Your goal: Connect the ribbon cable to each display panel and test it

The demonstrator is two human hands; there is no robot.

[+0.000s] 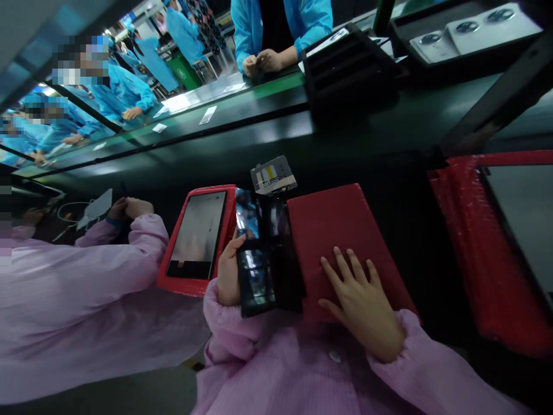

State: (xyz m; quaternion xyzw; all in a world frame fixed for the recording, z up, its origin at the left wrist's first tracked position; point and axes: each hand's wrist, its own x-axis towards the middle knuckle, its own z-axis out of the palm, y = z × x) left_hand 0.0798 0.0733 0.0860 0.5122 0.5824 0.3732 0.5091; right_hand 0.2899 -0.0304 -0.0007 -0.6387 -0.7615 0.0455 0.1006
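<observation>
- Clamping a glossy black glass panel [256,282] in the left hand [228,271], grip closed on its edge, between a red-framed tray [170,271] and a red padded board [341,230]
- Right hand [360,302], grip apart, spread flat on that board
- Silver metal module [273,175] just beyond the panel
- Co-worker's pink sleeve [86,271] beside the tray

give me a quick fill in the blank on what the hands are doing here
The right hand lies on a flat ____ pad. The ____ hand holds a glossy dark panel. Just beyond that panel lies a small metal module with a ____ label. A person opposite wears a ____ jacket.

Missing words: red, left, yellow, blue.
</observation>
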